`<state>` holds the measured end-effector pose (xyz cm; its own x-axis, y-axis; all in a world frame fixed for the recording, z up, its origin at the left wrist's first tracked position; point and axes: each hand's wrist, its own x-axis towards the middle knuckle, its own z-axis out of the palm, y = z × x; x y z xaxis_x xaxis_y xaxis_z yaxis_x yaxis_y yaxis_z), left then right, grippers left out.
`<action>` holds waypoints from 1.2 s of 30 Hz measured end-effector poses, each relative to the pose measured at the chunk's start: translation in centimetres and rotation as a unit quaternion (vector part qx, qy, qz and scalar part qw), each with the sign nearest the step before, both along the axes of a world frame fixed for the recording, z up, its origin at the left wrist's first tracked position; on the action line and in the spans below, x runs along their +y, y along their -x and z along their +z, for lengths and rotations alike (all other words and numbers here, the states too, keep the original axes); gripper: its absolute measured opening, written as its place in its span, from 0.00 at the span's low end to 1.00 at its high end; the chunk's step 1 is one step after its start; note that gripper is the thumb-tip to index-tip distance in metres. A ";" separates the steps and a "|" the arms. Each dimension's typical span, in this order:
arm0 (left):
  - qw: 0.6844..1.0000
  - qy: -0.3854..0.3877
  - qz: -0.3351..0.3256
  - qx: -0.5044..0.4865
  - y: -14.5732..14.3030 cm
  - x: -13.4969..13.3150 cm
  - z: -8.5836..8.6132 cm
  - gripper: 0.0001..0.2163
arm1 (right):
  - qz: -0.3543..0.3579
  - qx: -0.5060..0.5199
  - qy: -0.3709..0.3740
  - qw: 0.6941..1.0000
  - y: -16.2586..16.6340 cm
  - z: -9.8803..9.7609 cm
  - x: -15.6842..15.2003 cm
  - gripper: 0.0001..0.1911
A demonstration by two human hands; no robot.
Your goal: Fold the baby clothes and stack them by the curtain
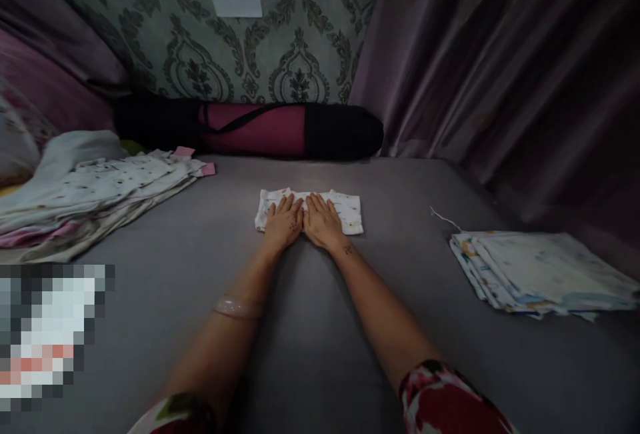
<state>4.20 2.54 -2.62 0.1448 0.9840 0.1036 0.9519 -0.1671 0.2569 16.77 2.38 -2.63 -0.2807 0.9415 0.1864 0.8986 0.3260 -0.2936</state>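
A small white printed cloth [350,211], folded into a rectangle, lies on the grey bed sheet [310,327] in the middle of the view. My left hand [284,221] rests flat on its left half, fingers stretched out. My right hand [323,219] lies flat beside it on the cloth, fingers stretched out too. The two hands touch side by side. Neither hand grips anything. A clear bangle [237,307] sits on my left forearm.
A loose pile of light clothes [95,187] lies at the left. A neat stack of folded cloths [540,271] sits at the right. A dark red and black bolster [260,129] runs along the patterned wall. Purple curtains [500,67] hang at right.
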 end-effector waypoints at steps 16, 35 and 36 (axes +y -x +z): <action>0.999 -0.013 -0.039 0.013 -0.9 -0.1 -0.2 0.23 | -0.052 -0.001 0.001 0.999 -0.7 0.1 -0.6 0.28; 0.993 -0.100 -0.003 0.061 -0.3 -0.1 -0.4 0.27 | -0.115 0.013 -0.023 0.993 -1.7 0.5 -0.7 0.27; 0.992 -0.107 0.005 0.062 -0.2 -0.1 -0.4 0.27 | -0.121 0.010 -0.027 0.992 -1.9 0.4 -0.7 0.27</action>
